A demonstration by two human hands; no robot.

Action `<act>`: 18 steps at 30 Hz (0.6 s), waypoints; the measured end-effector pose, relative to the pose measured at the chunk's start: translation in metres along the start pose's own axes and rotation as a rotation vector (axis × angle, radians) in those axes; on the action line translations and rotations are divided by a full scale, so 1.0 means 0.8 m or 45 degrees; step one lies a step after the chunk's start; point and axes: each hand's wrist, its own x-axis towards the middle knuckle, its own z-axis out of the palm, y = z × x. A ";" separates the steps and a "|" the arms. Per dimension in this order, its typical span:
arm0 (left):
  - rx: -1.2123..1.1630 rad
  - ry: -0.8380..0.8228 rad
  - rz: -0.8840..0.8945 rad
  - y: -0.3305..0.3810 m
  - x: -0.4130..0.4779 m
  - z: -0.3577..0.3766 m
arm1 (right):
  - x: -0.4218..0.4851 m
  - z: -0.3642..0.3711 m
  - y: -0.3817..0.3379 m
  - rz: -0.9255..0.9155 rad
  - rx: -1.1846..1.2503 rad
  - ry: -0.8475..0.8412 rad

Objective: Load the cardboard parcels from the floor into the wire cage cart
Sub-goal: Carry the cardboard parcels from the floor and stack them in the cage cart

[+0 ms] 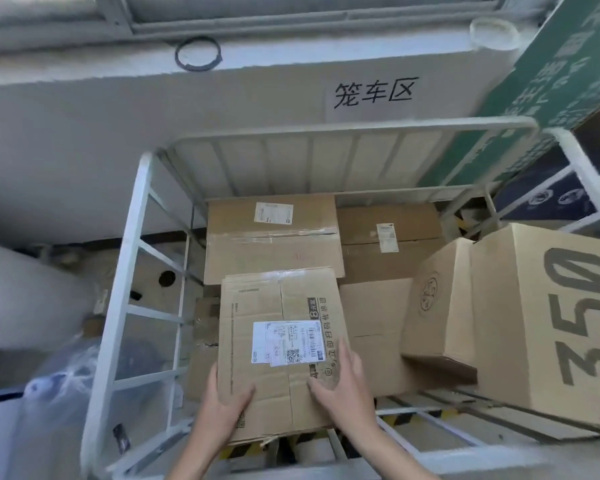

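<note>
Probably light and stiff, the labelled parcel (281, 344) is held over the wire cage cart (142, 202), above boxes (274, 244) already inside. Left grip (222, 407) pinches its near corner; right grip (340, 386) lies flat on top. Hold opposite edges, not flaps.

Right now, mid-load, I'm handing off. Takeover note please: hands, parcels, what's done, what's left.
Left hand: grips the near left corner of the labelled parcel, thumb on top.
Right hand: flat on its top, fingers straight.
That parcel is front left inside the wire cage cart, not yet released.
Done: back left parcel, back right parcel and tilted box are in; 350 box is at the right edge.
Left: let go of this one. The floor stock is out of view, so the count is unknown.
</note>
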 end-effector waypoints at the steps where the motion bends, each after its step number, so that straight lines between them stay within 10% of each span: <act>1: 0.018 -0.027 -0.012 -0.019 0.026 0.004 | 0.022 0.019 0.011 0.026 -0.004 -0.008; 18: 0.020 -0.164 -0.184 -0.190 0.252 0.148 | 0.229 0.106 0.194 -0.025 -0.008 -0.023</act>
